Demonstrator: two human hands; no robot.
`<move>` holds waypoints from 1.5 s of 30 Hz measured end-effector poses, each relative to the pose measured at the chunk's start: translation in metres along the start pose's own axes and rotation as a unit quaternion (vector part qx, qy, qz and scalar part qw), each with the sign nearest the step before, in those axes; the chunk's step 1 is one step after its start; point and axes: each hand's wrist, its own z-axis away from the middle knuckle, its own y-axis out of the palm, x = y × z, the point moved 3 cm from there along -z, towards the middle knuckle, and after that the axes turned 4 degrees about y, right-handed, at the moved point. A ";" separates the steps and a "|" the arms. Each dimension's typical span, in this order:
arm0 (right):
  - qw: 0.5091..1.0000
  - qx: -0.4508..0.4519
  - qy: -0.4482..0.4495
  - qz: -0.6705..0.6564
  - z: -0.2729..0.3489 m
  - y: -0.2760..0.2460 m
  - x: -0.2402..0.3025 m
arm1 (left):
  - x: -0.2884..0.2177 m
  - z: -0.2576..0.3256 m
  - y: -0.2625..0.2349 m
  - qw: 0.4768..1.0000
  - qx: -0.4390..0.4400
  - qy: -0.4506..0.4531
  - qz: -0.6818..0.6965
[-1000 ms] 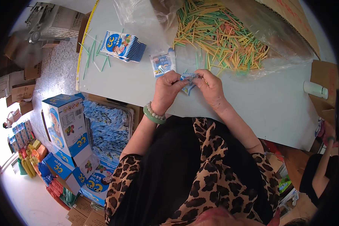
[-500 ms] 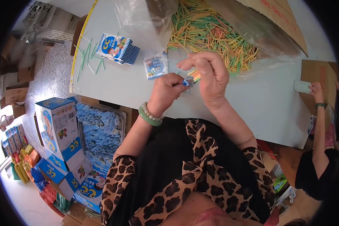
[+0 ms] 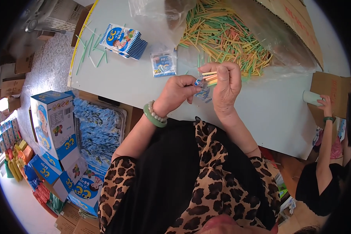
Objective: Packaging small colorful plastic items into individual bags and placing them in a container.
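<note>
1. Grip of L hand (image 3: 176,92) is clamped on blue-white pkt (image 3: 204,94), over table (image 3: 261,111) nr its front edge.
2. R hand (image 3: 227,91) clamps a few sticks (image 3: 211,79) right by pkt.
3. Step prob. = sticks into pkt; next move calls for mouth wide, ends aligned.

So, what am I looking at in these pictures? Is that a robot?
No robot: this is a person working bare-handed. All the pictures come from one wide camera worn on the head, looking down; it bends straight edges. The left hand pinches a small blue packet; the right hand holds a few thin coloured sticks close to it. On the pale table lie a heap of similar sticks, a stack of packets and one separate packet. At the far right, another person's hand touches a pale cylinder.
</note>
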 end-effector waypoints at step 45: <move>0.796 0.311 0.102 0.509 0.008 -0.002 0.018 | -0.017 0.009 -0.012 0.912 -0.077 0.200 -0.349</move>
